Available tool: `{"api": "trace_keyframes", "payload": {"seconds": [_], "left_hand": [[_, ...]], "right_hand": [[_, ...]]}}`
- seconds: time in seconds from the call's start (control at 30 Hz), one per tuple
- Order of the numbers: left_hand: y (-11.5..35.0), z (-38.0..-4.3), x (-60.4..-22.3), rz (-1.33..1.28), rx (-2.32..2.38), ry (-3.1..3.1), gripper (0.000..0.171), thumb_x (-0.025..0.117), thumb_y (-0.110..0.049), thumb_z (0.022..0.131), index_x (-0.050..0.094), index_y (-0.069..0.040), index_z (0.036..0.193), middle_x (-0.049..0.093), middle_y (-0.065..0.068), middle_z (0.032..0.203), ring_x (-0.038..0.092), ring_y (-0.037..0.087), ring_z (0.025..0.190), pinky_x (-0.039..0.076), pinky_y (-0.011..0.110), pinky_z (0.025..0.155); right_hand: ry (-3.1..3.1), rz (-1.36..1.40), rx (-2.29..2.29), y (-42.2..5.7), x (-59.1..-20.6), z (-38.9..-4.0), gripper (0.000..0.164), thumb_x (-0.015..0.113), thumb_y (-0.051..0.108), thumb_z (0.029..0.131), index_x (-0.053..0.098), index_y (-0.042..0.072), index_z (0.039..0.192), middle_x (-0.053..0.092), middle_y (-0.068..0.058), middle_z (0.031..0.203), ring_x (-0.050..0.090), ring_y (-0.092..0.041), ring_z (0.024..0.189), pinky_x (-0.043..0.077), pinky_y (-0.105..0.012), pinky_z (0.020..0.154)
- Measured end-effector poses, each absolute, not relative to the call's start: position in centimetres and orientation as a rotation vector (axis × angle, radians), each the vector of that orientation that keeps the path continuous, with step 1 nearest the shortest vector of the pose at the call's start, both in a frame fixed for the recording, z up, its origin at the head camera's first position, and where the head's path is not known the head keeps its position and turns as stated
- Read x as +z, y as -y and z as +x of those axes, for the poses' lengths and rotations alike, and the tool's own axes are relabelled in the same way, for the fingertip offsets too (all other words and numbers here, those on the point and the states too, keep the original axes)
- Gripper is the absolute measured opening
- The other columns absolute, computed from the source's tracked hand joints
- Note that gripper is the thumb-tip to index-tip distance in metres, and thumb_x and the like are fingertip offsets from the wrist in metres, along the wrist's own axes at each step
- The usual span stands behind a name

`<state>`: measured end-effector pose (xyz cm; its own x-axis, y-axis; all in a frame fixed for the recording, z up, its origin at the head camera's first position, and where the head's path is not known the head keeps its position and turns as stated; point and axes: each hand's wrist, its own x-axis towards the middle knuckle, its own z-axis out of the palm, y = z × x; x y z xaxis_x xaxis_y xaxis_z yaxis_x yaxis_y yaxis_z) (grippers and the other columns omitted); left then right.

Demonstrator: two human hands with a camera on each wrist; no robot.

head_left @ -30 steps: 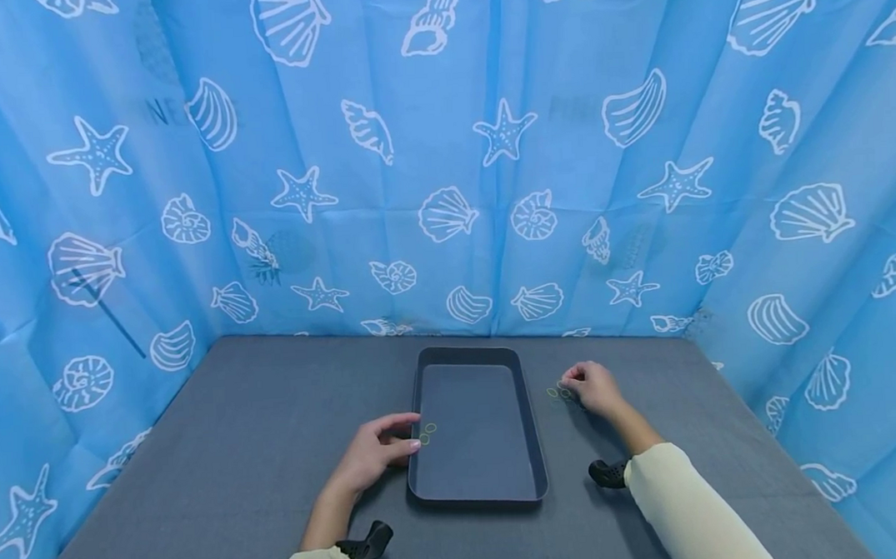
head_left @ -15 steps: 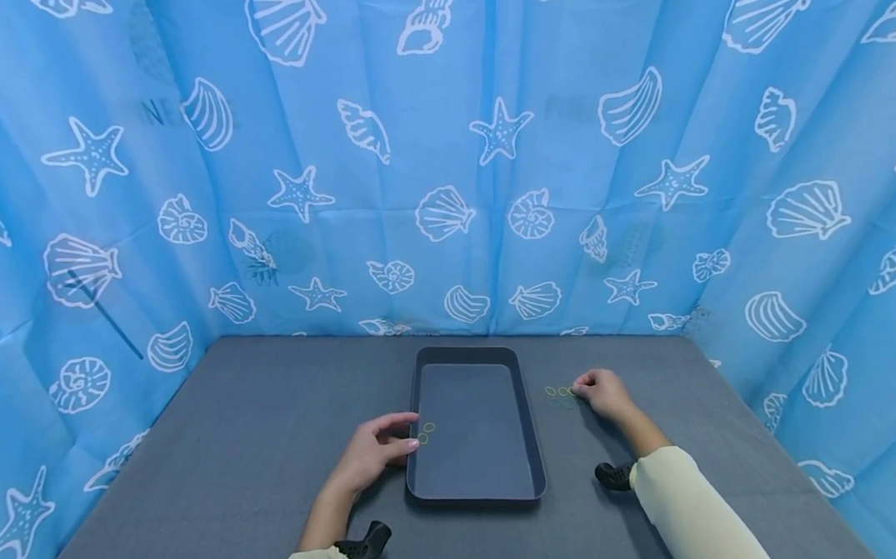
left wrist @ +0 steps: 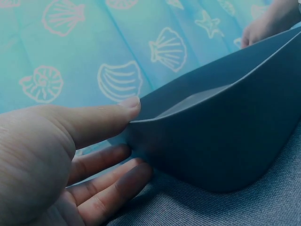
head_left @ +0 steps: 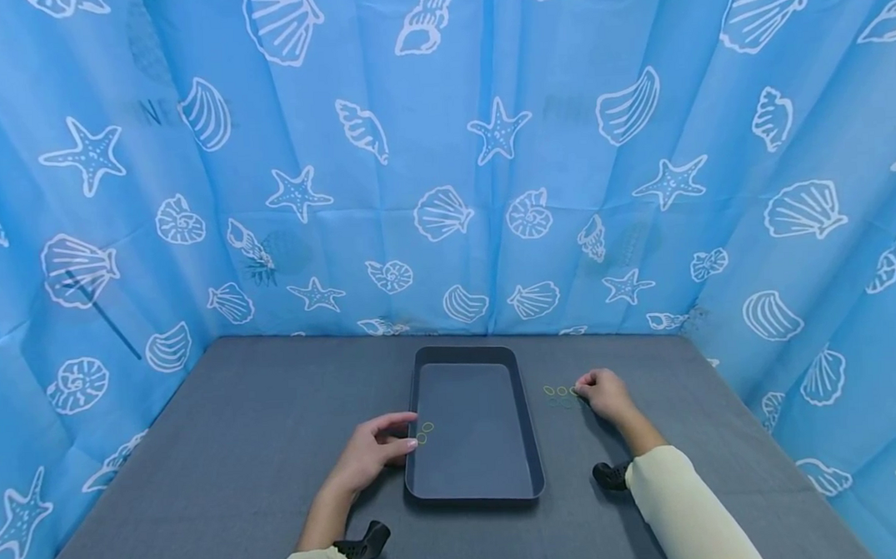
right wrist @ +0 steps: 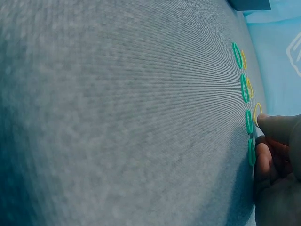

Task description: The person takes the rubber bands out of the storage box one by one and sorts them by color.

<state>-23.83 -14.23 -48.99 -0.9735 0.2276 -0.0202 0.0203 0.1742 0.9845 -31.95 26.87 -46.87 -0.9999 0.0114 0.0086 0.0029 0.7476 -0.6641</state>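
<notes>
My right hand (head_left: 606, 395) is low over the grey cloth, right of the dark tray (head_left: 476, 502). Its thumb and finger pinch a small yellow rubber band (right wrist: 257, 113) at the end of a yellow row. Two more yellow rubber bands (head_left: 555, 391) are in that row, with several green rubber bands (right wrist: 244, 88) lying alongside. My left hand (head_left: 373, 451) holds the tray's left rim. The left wrist view shows its thumb (left wrist: 129, 108) at the rim and the other fingers by the outer wall. Inside the tray, two yellow rubber bands (head_left: 428, 427) lie near that hand.
Grey cloth (head_left: 274, 420) covers the table. A blue curtain (head_left: 382, 149) with white shells and starfish hangs behind it and along both sides. Each wrist wears a black device, one at the left (head_left: 364, 543) and one at the right (head_left: 610, 476).
My right hand has shifted right and slightly nearer, bringing a yellow rubber band to the row's right end. It barely moves in the last half second. My left hand stays at the tray.
</notes>
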Motion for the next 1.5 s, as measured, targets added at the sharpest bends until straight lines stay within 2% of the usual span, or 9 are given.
{"api": "trace_keyframes", "payload": {"seconds": [0.33,0.6,0.8,1.13,1.5], "left_hand": [[14.3,-23.8,-49.0,0.250,1.907,-2.274,0.046,0.073,-0.020,0.088,0.061,-0.007,0.130,0.057,0.017,0.123,0.063,0.022,0.091,0.054,0.037,0.078],[14.3,-23.8,-48.9,0.237,1.904,-2.281,0.046,0.073,-0.020,0.088,0.061,-0.007,0.130,0.056,0.017,0.124,0.062,0.022,0.091,0.055,0.038,0.079],[14.3,-23.8,-48.8,0.232,1.892,-2.287,0.045,0.073,-0.019,0.088,0.061,-0.007,0.130,0.057,0.016,0.122,0.063,0.022,0.089,0.055,0.037,0.078],[14.1,-23.9,-48.8,0.239,1.901,-2.266,0.046,0.073,-0.019,0.088,0.061,-0.006,0.130,0.056,0.017,0.122,0.062,0.022,0.089,0.055,0.036,0.077],[14.3,-23.9,-48.9,0.232,1.884,-2.284,0.045,0.074,-0.022,0.088,0.062,-0.008,0.130,0.057,0.016,0.121,0.062,0.022,0.089,0.054,0.037,0.077]], "right_hand": [[2.935,-0.060,1.094,-26.8,-47.1,-32.3,0.012,0.057,0.004,0.096,0.064,-0.004,0.091,0.062,-0.013,0.087,0.055,-0.025,0.079,0.043,-0.038,0.069],[2.909,-0.032,1.134,-26.8,-47.2,-32.2,0.013,0.058,0.005,0.096,0.064,-0.006,0.094,0.062,-0.016,0.091,0.056,-0.028,0.083,0.044,-0.043,0.071],[2.890,0.016,1.192,-26.9,-47.0,-32.4,0.015,0.059,0.005,0.095,0.064,-0.008,0.097,0.063,-0.017,0.092,0.056,-0.029,0.084,0.044,-0.039,0.070],[2.886,0.092,1.182,-25.4,-43.9,-33.4,0.023,0.055,0.009,0.098,0.058,-0.011,0.109,0.059,-0.026,0.105,0.056,-0.038,0.094,0.046,-0.048,0.078],[2.891,0.228,1.215,-20.3,-40.8,-35.2,0.023,0.056,0.014,0.099,0.059,-0.005,0.113,0.061,-0.020,0.108,0.057,-0.034,0.097,0.047,-0.045,0.079]]}}
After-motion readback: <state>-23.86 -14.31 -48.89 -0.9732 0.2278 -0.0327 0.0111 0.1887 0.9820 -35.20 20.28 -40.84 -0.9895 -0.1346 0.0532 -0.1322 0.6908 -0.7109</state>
